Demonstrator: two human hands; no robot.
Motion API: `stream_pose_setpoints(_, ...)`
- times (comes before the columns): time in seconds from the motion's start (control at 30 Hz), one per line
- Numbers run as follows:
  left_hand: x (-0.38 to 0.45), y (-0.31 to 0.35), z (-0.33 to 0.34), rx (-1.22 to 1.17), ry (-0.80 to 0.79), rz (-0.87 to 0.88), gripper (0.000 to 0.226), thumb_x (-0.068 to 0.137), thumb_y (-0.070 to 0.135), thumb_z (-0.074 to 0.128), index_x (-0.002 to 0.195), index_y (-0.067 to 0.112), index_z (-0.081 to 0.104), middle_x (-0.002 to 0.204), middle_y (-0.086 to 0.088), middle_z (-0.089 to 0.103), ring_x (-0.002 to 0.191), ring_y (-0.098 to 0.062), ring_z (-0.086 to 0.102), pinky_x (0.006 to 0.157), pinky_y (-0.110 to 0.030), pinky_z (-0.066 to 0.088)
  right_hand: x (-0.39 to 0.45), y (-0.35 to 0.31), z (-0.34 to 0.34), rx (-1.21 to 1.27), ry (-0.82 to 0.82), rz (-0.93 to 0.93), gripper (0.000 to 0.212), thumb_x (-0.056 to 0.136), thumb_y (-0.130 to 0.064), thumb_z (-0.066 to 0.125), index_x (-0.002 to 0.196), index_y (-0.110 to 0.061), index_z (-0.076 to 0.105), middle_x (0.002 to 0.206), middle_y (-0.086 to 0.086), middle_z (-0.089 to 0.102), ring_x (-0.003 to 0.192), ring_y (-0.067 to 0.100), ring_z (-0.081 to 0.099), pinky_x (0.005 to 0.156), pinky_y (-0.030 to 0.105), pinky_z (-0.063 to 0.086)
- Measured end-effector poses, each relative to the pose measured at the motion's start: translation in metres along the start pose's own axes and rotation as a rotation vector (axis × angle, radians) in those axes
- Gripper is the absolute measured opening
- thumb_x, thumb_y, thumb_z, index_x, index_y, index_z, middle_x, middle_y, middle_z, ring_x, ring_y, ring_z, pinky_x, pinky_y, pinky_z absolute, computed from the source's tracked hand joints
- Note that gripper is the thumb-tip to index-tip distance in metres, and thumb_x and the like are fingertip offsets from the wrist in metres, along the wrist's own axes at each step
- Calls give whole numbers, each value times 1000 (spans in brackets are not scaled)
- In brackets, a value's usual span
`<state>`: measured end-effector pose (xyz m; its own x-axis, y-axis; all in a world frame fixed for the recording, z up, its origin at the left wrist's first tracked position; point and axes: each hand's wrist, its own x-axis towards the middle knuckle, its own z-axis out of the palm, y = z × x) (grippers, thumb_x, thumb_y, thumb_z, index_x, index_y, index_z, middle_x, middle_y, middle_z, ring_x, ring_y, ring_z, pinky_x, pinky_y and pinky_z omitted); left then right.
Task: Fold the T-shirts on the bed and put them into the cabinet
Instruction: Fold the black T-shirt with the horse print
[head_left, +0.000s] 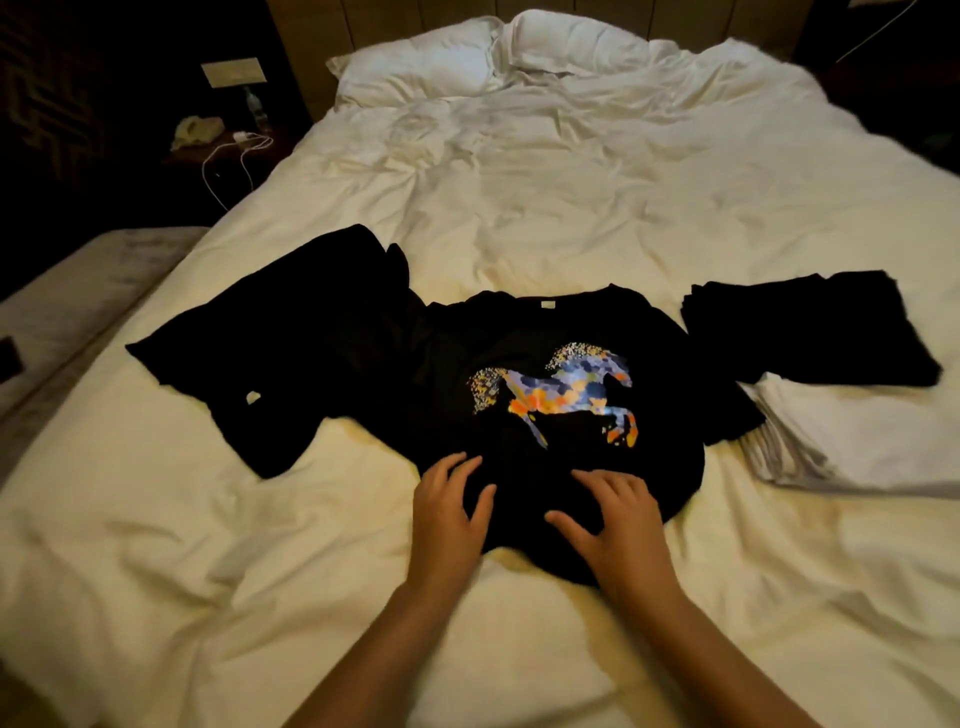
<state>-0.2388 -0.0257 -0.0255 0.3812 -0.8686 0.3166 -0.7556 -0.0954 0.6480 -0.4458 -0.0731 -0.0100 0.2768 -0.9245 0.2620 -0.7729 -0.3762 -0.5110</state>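
**Both hands flat on the horse-print shirt**

From the head camera, a black cotton T-shirt with a multicoloured galloping-horse print (550, 395) lies spread face-up on the rumpled white duvet of the bed (519, 197), near the foot. A small white neck label (547, 305) shows at its collar, too small to read any writing. The left hand (449, 512) rests on the shirt's lower hem, fingers straight and spread, thumb apart. The right hand (618, 519) lies beside it on the same hem, fingers likewise splayed and flat; neither grips the cloth. A second black T-shirt, crumpled (270, 353), lies just left, overlapping the first, with a small white tag (252, 397), unreadable. To the right sit a folded black garment (810, 332) and a folded white cloth (852, 441), touching.
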Motion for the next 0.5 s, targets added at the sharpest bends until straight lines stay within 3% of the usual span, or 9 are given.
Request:
stream_pose_setpoints(0.13, -35, -3, -3, 92, 60, 120, 39, 86, 43, 62, 114, 17, 72, 119, 0, 61, 114, -20, 57, 97, -34, 43, -45, -6, 6, -48, 106, -98, 55, 68, -54, 75, 109, -18, 73, 117, 3, 64, 111, 26, 51, 89, 41, 44)
stream_pose_setpoints(0.23, -46, -15, -4, 129, 38, 175, 44, 81, 47, 70, 112, 16, 74, 118, -4, 62, 111, -21, 57, 93, -34, 48, -63, -5, 12, -95, 86, -109, 47, 65, -34, 88, 107, -17, 74, 114, 6, 61, 107, 29, 52, 82, 40, 43)
stream_pose_setpoints(0.3, -52, -21, -4, 123, 26, 197, 34, 84, 39, 75, 110, 17, 75, 118, -3, 61, 111, -22, 57, 92, -38, 51, -66, -1, 12, -62, 101, -93, 32, 71, -19, 87, 100, -14, 75, 108, 5, 58, 100, 29, 55, 74, 38, 49)
stream_pose_setpoints(0.4, -52, -24, -8, 70, 38, 150, 13, 86, 17, 78, 99, 14, 76, 112, 0, 61, 108, -20, 55, 87, -43, 52, -63, -3, 3, 71, 123, 0, 17, 83, -11, 78, 98, -15, 71, 105, -2, 56, 98, 19, 54, 63, 25, 46)
stream_pose_setpoints(0.5, -45, -17, -17, 14, 61, 173, 6, 89, 18, 73, 94, 15, 74, 107, 5, 63, 105, -14, 56, 87, -39, 50, -58, -10, -13, 373, 136, 156, 16, 93, -8, 63, 104, -20, 62, 99, -7, 61, 91, 12, 58, 71, 24, 42)
